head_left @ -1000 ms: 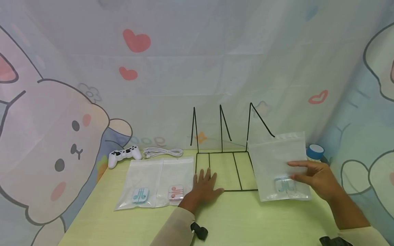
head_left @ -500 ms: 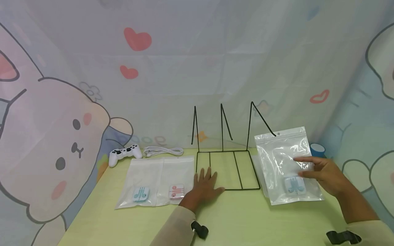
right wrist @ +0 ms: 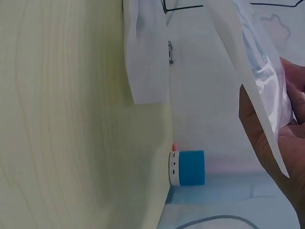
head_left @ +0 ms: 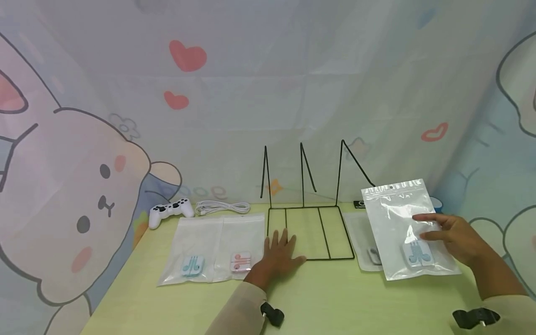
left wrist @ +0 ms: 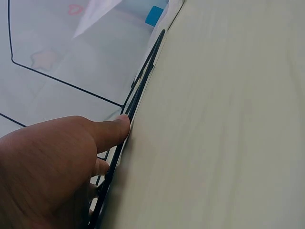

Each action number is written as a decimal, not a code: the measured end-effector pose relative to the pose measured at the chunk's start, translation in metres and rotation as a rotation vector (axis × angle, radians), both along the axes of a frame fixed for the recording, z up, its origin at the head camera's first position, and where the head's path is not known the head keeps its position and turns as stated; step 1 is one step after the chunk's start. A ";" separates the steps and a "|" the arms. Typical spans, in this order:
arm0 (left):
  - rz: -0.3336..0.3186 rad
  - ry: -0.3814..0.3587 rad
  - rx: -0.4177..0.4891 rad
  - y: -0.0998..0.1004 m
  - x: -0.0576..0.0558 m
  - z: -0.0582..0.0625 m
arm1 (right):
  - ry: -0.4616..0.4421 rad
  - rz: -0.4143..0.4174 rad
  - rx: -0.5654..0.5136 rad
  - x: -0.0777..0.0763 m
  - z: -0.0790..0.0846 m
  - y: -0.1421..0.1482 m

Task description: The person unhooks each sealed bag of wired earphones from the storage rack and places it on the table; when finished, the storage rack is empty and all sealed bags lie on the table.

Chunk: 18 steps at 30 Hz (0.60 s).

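Note:
My right hand (head_left: pixel 458 237) pinches the edge of a zip bag (head_left: pixel 393 209), raised and tilted above the table's right side. Inside it shows a clear case of pale blue earphones (head_left: pixel 418 253). In the right wrist view, fingers lie behind the bag (right wrist: pixel 274 95) and the thumb in front. My left hand (head_left: pixel 277 256) lies with spread fingers on the base of a black wire rack (head_left: pixel 324 232); its thumb touches the front wire in the left wrist view. The rack has three upright arms with down-sloping ends. The raised bag's top is close to the right arm's tip; contact is unclear.
Another zip bag (head_left: pixel 359 237) lies right of the rack, partly covered, with a grey item. Two bags of earphones, blue (head_left: pixel 197 237) and pink (head_left: pixel 243 235), lie left. Behind are a white game controller (head_left: pixel 170 211), coiled white cable (head_left: pixel 222 207) and blue-topped cylinder (right wrist: pixel 192 168).
My right hand has moved the bag rightward, away from the rack, uncovering another bag on the table and a small black item behind it. My left hand has stayed on the rack.

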<state>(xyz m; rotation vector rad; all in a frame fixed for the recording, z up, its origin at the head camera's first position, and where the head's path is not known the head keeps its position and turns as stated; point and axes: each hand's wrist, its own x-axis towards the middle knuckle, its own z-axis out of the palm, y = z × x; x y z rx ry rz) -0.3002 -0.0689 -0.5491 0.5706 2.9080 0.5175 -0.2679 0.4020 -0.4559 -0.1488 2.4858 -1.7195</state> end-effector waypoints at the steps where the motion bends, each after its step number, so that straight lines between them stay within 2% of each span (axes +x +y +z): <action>1: 0.000 0.000 -0.004 0.000 0.000 0.000 | -0.004 0.004 -0.012 -0.001 -0.001 0.002; 10: 0.011 -0.001 -0.010 0.001 0.000 0.003 | -0.021 0.009 -0.057 -0.005 -0.013 0.021; 18: 0.011 0.004 -0.018 0.001 0.001 0.002 | -0.110 -0.003 -0.134 -0.006 -0.021 0.033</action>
